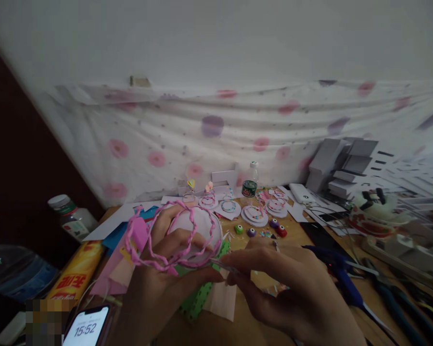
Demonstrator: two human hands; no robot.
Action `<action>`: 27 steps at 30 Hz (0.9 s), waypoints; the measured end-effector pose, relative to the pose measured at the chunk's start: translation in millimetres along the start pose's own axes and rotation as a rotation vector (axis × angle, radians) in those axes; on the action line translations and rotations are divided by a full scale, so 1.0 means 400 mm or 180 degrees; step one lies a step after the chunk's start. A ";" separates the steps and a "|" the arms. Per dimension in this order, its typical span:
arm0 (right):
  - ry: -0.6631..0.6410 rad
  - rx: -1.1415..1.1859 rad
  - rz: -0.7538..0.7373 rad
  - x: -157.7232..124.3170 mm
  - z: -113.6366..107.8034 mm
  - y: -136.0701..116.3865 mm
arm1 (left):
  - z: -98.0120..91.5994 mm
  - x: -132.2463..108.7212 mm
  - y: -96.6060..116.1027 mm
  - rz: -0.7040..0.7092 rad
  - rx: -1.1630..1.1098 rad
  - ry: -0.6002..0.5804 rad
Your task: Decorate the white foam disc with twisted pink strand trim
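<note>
My left hand (166, 288) is closed around a white round disc (193, 226) wrapped with twisted pink paper strands that form loops (159, 262). The strands run over the fingers and out to the left. Close by on the right, my right hand (285, 278) pinches a thin, pale, shiny stick-like piece (218, 263), whose tip meets the disc's lower right edge. Its exact kind is too small to make out. Below the hands lie a green strip with dark dots (197, 300) and a light tan paper piece (222, 302).
Several white discs with beaded pink loops (254, 214) stand behind, near small punches (251, 232) and a green-labelled bottle (250, 182). A blue glue gun (341, 274) and pliers (393, 298) lie right. A phone (88, 327), yellow packet (75, 271) and bottles (70, 218) are left.
</note>
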State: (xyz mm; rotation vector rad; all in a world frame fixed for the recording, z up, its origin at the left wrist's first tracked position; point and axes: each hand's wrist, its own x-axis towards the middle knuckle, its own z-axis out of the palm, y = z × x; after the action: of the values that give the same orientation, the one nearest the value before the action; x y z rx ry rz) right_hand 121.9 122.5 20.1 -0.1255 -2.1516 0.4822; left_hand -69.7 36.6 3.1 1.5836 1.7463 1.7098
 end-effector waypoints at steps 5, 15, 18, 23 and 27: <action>-0.0133 -0.0027 0.0010 -0.003 -0.004 -0.004 | -0.006 -0.003 0.007 0.0047 -0.0049 0.0007; -0.0149 -0.0154 -0.0080 -0.001 -0.024 0.001 | -0.014 -0.003 0.015 0.0660 0.0265 0.0010; -0.0181 -0.0198 -0.0106 -0.001 -0.026 0.000 | -0.014 -0.003 0.008 0.0812 0.0398 0.0009; -0.0186 -0.0285 -0.0112 0.003 -0.026 0.006 | -0.015 0.000 -0.003 0.0971 0.0354 -0.0003; -0.0170 -0.0252 -0.0083 0.001 -0.027 0.012 | -0.011 -0.001 -0.002 0.1043 0.0315 0.0102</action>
State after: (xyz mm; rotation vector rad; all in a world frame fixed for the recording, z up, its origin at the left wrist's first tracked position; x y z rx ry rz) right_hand 129.7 130.3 24.2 -0.1298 -2.2226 0.3897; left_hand -73.3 34.2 3.7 1.9889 1.6831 1.8204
